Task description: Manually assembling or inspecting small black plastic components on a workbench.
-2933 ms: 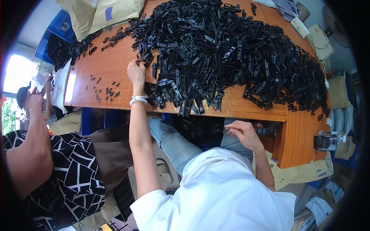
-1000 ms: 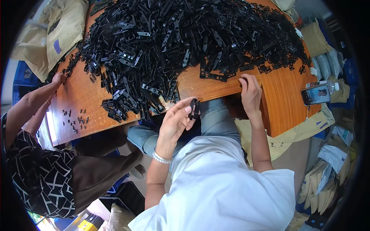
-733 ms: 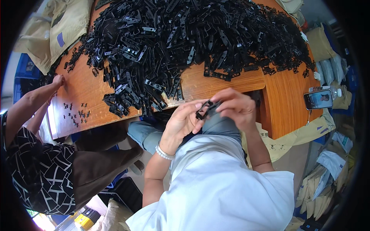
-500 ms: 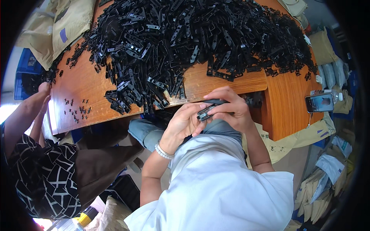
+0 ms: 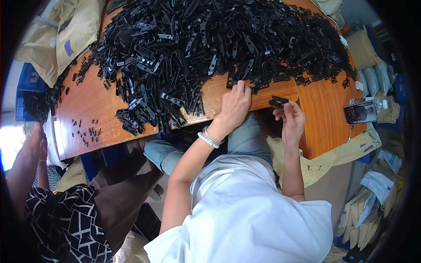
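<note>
Head view, read as a clock face about its middle: reaching with the left hand (image 5: 237, 101) a little off centre toward one o'clock, back of the hand uppermost, fingers narrowed together at the near fringe of a black heap (image 5: 210, 44) of slim parts; cannot tell whether anything is pinched there, with the fingertips partly hidden. Holding in the right hand (image 5: 285, 108), toward two to three o'clock, one black part (image 5: 278, 101) between thumb and fingers, raised clear of the heap and seen against the near edge of the wooden table (image 5: 98, 105). Wearing pale bracelets (image 5: 208, 138) on the left wrist and a white shirt (image 5: 250, 210) at six o'clock. Heaped thickly over the table from ten round to two o'clock, with small dark pieces (image 5: 90, 131) scattered apart at nine. Also visible: at ten o'clock, a tan paper bag (image 5: 79, 35); at nine, a blue bin (image 5: 26, 83); at eight, a co-worker (image 5: 74, 223) in a black-and-white patterned top; at three, a phone (image 5: 360, 112) just beside a clear bottle (image 5: 380, 104).
</note>
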{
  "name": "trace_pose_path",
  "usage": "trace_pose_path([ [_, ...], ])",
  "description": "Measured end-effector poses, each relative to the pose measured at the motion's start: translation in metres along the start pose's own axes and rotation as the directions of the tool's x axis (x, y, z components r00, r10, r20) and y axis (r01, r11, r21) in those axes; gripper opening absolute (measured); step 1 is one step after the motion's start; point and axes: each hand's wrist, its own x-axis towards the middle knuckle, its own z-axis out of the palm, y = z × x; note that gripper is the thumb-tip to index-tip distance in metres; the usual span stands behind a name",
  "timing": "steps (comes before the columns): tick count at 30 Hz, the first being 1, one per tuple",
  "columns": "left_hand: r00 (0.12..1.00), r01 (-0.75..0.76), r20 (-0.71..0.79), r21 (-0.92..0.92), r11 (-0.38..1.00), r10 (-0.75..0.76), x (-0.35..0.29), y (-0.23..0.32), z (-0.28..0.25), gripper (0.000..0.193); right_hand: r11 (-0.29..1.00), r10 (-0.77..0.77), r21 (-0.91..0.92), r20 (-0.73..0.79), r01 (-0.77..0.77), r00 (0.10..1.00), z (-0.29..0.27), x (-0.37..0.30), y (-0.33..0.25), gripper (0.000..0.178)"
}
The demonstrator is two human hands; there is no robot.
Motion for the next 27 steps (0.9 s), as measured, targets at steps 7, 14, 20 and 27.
trace_pose_path([
  [7, 0.852, 0.385, 0.116, -0.799, 0.461, -0.510, -0.024, 0.002, -0.015, 0.008, 0.991, 0.127, 0.028, 0.131, -0.131, 0.983, 0.007, 0.003, 0.003, 0.013],
  [14, 0.839, 0.422, 0.300, -0.886, 0.194, -0.455, -0.028, 0.009, -0.043, 0.011, 0.974, 0.226, -0.058, 0.142, -0.220, 0.964, 0.025, 0.003, 0.001, 0.015],
  [20, 0.869, 0.387, 0.252, -0.882, 0.268, -0.426, -0.036, 0.008, -0.042, 0.011, 0.961, 0.271, 0.013, 0.151, -0.277, 0.951, 0.029, -0.003, 0.002, 0.015],
  [27, 0.862, 0.388, 0.285, -0.903, 0.186, -0.418, -0.039, 0.005, -0.047, 0.011, 0.956, 0.258, 0.099, 0.172, -0.278, 0.951, 0.032, -0.007, 0.001, 0.017],
])
